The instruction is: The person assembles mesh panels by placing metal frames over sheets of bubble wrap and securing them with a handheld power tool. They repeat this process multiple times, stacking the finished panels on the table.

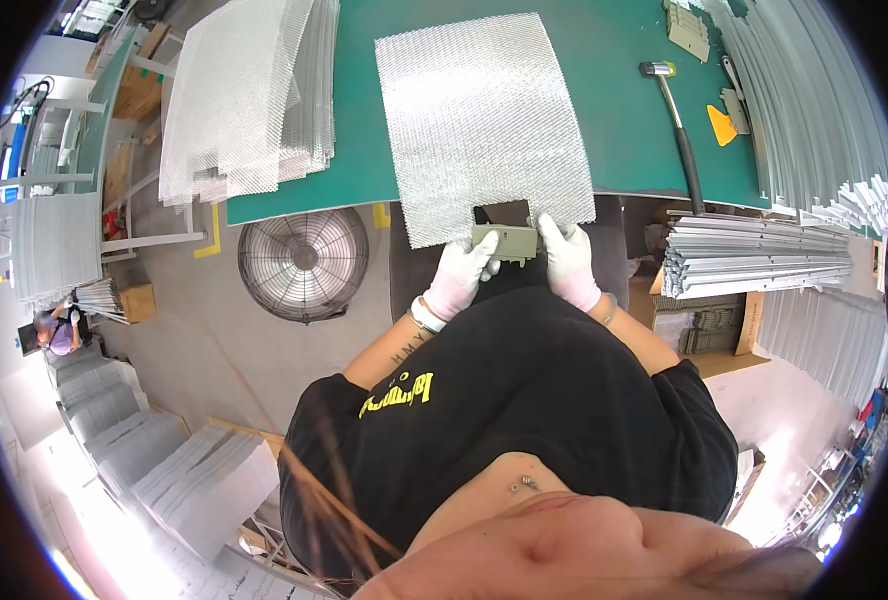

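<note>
A silvery metal mesh sheet (484,120) lies on the green table (624,150), its near edge hanging over the table's front. My left hand (459,275) and my right hand (567,260), both in white gloves, grip a small grey-green rectangular part (505,241) at that near edge, left hand on its left end, right hand on its right end. Whether the part is clipped onto the mesh I cannot tell.
A stack of mesh sheets (244,90) sits at the table's left. A hammer (676,120) and a yellow scraper (722,126) lie at right, beside bundles of metal strips (754,255). A floor fan (304,262) stands below left. Another person (59,330) works far left.
</note>
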Tool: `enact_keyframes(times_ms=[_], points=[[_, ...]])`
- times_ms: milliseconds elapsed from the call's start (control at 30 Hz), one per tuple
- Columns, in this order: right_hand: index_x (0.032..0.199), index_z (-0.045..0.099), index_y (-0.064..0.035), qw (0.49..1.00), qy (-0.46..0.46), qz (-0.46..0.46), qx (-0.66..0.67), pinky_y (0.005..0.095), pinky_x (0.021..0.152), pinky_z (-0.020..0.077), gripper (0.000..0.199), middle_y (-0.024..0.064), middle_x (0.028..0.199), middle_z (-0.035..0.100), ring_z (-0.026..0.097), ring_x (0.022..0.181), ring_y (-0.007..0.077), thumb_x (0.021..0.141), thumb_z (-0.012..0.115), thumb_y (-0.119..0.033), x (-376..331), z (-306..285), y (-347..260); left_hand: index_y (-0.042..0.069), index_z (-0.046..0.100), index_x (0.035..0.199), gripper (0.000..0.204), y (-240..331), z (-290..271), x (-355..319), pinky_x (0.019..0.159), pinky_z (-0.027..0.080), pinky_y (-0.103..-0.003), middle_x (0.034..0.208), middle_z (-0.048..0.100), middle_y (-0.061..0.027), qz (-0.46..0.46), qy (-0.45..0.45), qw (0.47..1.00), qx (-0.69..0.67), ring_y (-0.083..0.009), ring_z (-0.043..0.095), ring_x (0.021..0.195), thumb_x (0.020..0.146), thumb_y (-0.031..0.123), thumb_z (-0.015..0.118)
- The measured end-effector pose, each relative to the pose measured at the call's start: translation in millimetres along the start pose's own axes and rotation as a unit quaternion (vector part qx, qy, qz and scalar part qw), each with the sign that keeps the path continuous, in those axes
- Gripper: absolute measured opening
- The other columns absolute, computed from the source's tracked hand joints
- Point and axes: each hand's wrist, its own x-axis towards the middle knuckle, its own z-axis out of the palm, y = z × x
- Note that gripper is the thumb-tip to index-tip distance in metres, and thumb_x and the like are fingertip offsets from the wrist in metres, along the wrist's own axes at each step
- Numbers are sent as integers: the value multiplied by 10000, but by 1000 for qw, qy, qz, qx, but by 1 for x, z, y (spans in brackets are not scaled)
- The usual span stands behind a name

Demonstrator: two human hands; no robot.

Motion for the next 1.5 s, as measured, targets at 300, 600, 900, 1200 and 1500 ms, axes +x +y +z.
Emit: enact_keyframes(times_ms=[300,600,900,1200,1500], points=[[971,671,48,998,31,-44,-36,240,675,479,321,37,837,687,585,743,62,970,676,-273,5,-2,22,4,595,1205,370,-9,3,1,687,526,-250,967,667,-69,0,-16,993,-118,-110,631,777,1034,332,565],[1240,593,-16,962,-271,-21,-9,285,803,482,455,27,1018,656,578,889,120,1056,453,-408,-1,-1,19,4,500,1400,560,88,-28,-21,941,531,-390,1144,698,-155,25,-382,852,358,-266,681,1032,1016,409,547],[1206,595,23,983,71,-126,116,271,724,529,366,65,987,665,639,823,114,1056,470,-287,-8,-12,10,275,438,1504,632,132,52,82,1165,143,-685,1565,336,-211,389,-134,509,756,-469,264,1457,913,433,595],[1118,624,-21,972,107,-153,145,267,766,494,271,21,983,641,582,859,87,1060,481,-243,5,-25,24,263,438,1503,633,103,75,63,1126,149,-726,1550,350,-209,371,-82,531,757,-494,266,1444,915,432,599],[998,625,-59,989,15,-43,138,257,726,478,155,-2,916,616,566,817,72,1027,579,-204,-8,-24,-24,257,435,1504,651,98,76,60,1136,125,-719,1575,326,-192,355,-70,551,752,-481,252,1458,910,472,593]])
